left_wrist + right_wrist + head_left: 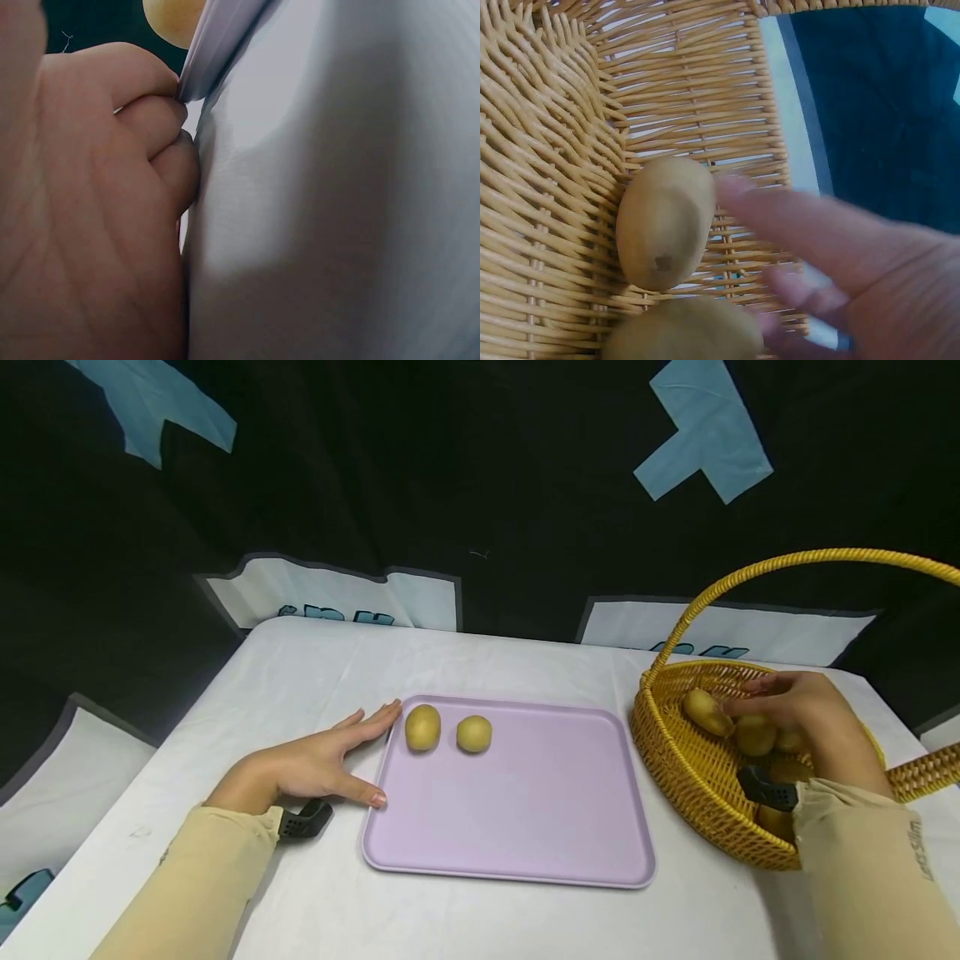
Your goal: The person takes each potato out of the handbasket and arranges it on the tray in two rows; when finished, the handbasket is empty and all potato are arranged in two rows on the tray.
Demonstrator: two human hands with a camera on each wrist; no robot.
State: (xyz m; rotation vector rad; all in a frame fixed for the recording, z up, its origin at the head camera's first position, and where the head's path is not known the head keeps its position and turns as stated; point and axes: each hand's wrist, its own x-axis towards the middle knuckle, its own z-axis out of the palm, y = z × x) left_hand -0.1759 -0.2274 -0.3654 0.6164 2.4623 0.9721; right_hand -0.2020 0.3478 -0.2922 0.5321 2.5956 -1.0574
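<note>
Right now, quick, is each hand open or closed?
Left hand: open, touching the lilac tray.
Right hand: open, beside a potato in the wicker basket.

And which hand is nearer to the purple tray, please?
Left. The left hand touches the left edge of the purple tray; the right hand is inside the basket, right of the tray.

Basket handle (832, 555) cut off; right fingers (802, 221) blurred.
</note>
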